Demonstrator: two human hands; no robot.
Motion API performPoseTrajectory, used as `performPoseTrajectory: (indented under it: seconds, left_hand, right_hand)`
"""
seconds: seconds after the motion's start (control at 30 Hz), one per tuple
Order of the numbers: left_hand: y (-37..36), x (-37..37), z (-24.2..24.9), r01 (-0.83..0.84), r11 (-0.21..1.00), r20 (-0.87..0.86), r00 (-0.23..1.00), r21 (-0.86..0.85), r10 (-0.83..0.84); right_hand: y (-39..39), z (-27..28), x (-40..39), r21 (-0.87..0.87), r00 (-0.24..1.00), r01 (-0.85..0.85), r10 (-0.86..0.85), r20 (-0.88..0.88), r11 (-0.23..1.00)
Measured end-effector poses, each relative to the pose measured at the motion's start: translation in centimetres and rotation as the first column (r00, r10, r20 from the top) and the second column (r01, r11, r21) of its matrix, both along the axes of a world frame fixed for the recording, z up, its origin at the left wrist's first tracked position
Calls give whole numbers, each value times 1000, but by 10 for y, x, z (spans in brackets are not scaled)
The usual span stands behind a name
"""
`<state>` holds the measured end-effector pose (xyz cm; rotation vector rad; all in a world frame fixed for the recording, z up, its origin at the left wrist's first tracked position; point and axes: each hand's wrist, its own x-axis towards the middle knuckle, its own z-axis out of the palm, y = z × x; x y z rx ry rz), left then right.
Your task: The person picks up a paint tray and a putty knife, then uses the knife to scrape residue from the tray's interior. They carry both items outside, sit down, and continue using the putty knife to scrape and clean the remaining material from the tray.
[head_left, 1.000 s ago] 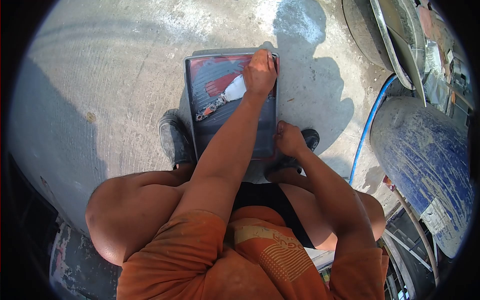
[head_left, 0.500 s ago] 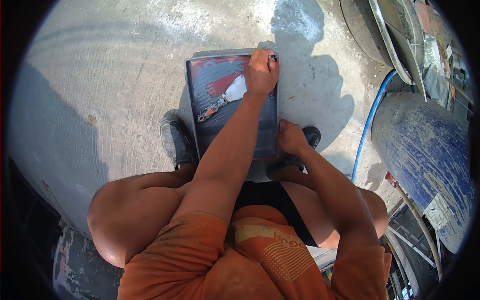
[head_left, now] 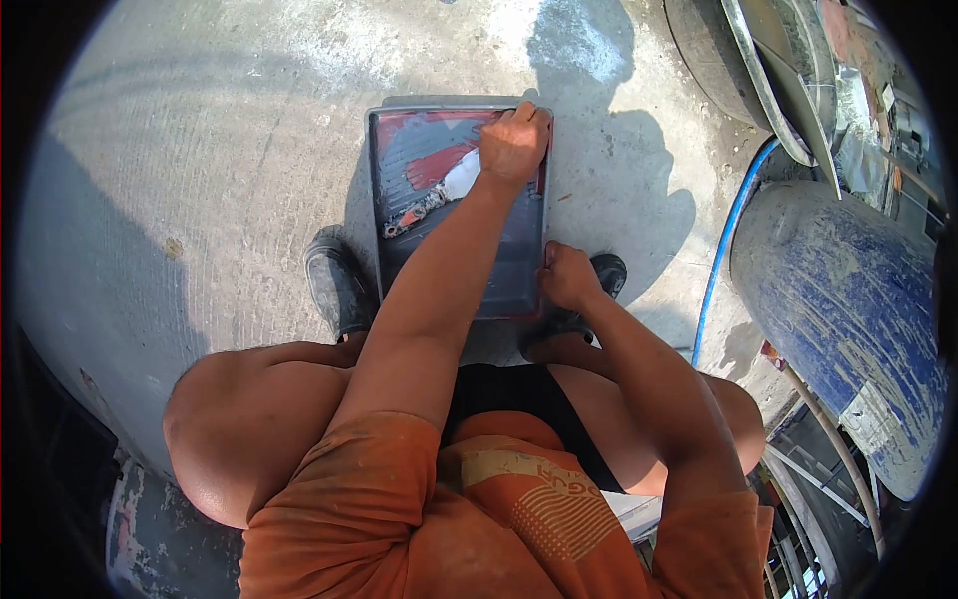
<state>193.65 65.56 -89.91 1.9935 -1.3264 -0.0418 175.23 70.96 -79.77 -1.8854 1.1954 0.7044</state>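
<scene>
A dark grey paint tray point(head_left: 514, 285) lies on the concrete between my boots, with red and grey paint smeared over its ribbed end. Across my body, my left hand point(head_left: 514, 143) reaches to the tray's far right corner. Its fingers are bent closed and pressed down inside the rim; whatever they hold is hidden under them. A putty knife point(head_left: 415, 212) with a pale blade and a paint-spattered handle lies slantwise in the tray, its blade end partly behind my left hand. My right hand point(head_left: 568, 277) is closed on the tray's right edge near me.
To the right, a blue hose point(head_left: 733, 245) runs along the floor beside a scuffed blue drum point(head_left: 843, 299). A round metal container point(head_left: 718, 60) stands at the upper right. My black boots point(head_left: 339, 285) flank the tray on the concrete floor point(head_left: 230, 150).
My left hand has shifted slightly down and left along the tray's far right corner. The whole view has moved a little. My right hand keeps its hold on the tray edge.
</scene>
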Motion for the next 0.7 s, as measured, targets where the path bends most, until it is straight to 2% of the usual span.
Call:
performPoseTrajectory:
  seconds: [0.23, 0.3, 0.4, 0.7]
  left_hand:
    - [-7, -2, -5, -16, 1000, -6, 1000, -20, 15]
    - [-5, 0, 0, -55, 995, -84, 995, -86, 48]
    - [-4, 1, 1, -99, 994, -138, 986, -42, 92]
    - [-1, 7, 7, -64, 984, -395, 919, -164, -6]
  right_hand:
    - [-1, 4, 1, 12, 1000, 3, -3, 10, 1000]
    - [-1, 3, -1, 19, 1000, 27, -28, 12, 999]
    - [-3, 0, -1, 21, 999, 52, -52, 9, 998]
    - [-3, -1, -2, 13, 998, 54, -54, 22, 998]
